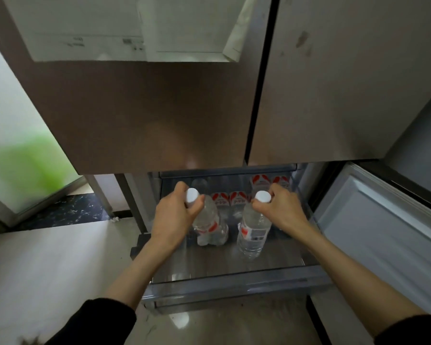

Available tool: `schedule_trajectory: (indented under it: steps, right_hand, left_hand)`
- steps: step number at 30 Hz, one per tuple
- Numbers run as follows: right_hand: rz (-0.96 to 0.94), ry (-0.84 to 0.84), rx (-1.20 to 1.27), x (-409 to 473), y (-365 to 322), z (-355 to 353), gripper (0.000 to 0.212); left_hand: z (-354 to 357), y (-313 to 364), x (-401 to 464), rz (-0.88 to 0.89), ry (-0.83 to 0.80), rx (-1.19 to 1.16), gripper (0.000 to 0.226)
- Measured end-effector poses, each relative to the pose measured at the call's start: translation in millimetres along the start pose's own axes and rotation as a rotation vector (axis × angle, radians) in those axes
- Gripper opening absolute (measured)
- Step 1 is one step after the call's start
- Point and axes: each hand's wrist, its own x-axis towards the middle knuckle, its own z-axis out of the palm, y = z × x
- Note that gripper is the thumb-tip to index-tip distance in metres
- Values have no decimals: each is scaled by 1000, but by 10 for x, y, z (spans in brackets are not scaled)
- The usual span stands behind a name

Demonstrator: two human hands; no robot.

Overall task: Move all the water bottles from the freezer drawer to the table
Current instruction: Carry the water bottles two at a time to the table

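Note:
The freezer drawer [234,282] is pulled out below the fridge doors. My left hand [177,215] grips the neck of a clear water bottle [208,220] with a white cap and red label. My right hand [281,210] grips the neck of a second water bottle [253,232], lifted above the drawer floor. Several more bottles [237,199] with red labels stand at the back of the drawer, and another pair [269,181] stands at the back right.
Two closed brown fridge doors [159,108] hang right above the drawer. An open lower door [383,220] stands to the right. Pale floor [47,270] lies to the left, with a glass door [15,158] beyond. No table is in view.

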Motion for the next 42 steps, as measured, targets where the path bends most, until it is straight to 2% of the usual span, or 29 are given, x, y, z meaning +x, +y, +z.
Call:
schedule_trajectory:
  steps: [7,12,18,27,32,36,42]
  right_hand:
    - [-39,-123,2,-71,162,30,30]
    - [-82,-139,1,-104,211,83,30]
    - [-124,-197,135,-144,370,75,30]
    - [-210,-272,206,-112,601,135,43]
    - [-210,-273,306,-85,598,175,36]
    - [-256,-290,291,-103,628,198,35]
    - [-247,-261,420,-12,517,171,26]
  left_hand:
    - [239,117,-89,74,-116,125,31]
    - [422,122,-93,78,-147,143,32]
    - [601,60,-143,15,-163,-33,36]
    - [714,-41,-101,85,-266,-145,38]
    - [730,3,-97,59,-260,-217,31]
    - [812,74,-199,18,-270,-282,32]
    - [780,127,-155,-70,-103,-293,38]
